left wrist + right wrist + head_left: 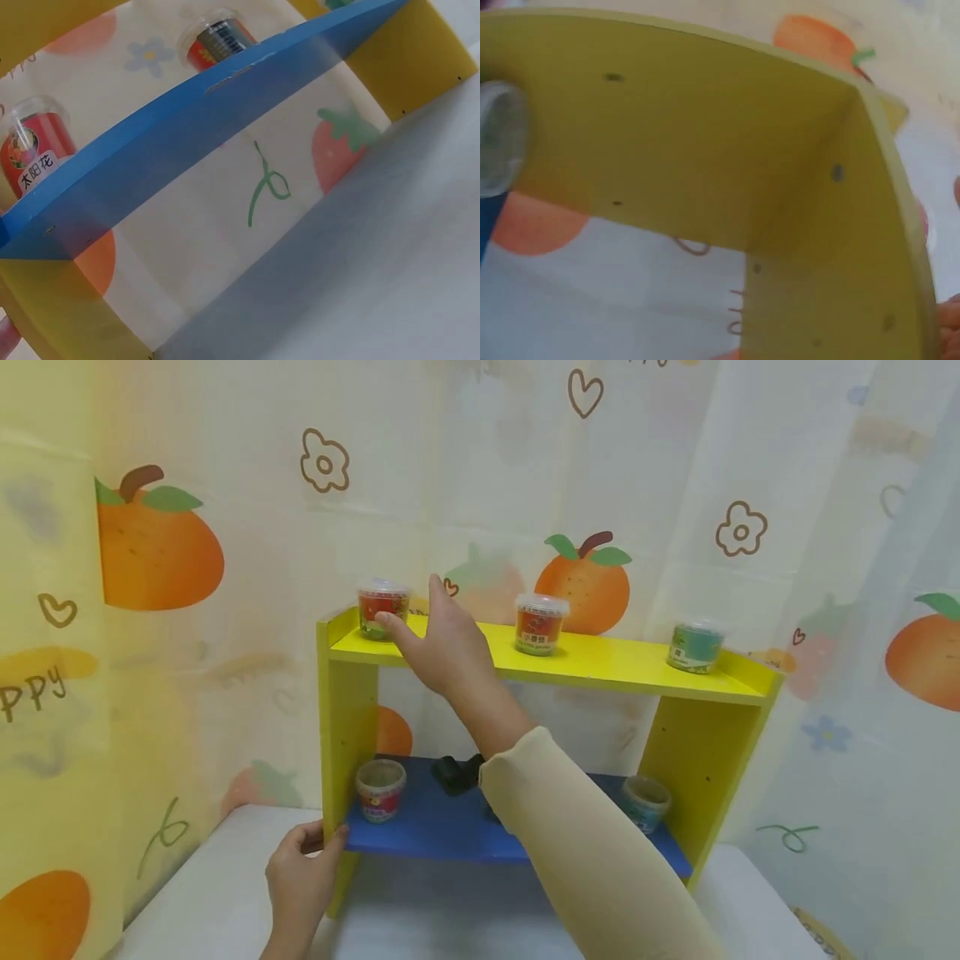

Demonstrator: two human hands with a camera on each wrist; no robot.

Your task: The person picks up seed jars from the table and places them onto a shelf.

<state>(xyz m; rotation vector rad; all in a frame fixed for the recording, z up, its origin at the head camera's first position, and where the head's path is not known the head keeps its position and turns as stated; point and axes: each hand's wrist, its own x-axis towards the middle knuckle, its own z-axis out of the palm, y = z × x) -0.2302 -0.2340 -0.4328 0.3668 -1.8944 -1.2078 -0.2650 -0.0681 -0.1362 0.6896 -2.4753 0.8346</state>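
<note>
My left hand (302, 878) grips the lower front edge of the left side panel (341, 760) of a small yellow and blue shelf unit, its thumb by the blue board. The right hand (453, 643) is raised at the left end of the yellow top board (600, 662), fingers straight. Its thumb overlaps a red-labelled plastic cup (372, 603) with a clear lid. Another red-labelled cup (538, 628) stands mid-board, and a green-labelled cup (694, 650) near the right end. In the right wrist view, the right fingers (951, 326) show only at the edge.
On the blue lower board (442, 835) stand a red-labelled cup (380, 793) at the left and a green-labelled cup (645, 806) at the right. Dark objects (453, 775) lie between them, partly hidden by my right sleeve (585, 843). A printed curtain (465, 468) hangs behind.
</note>
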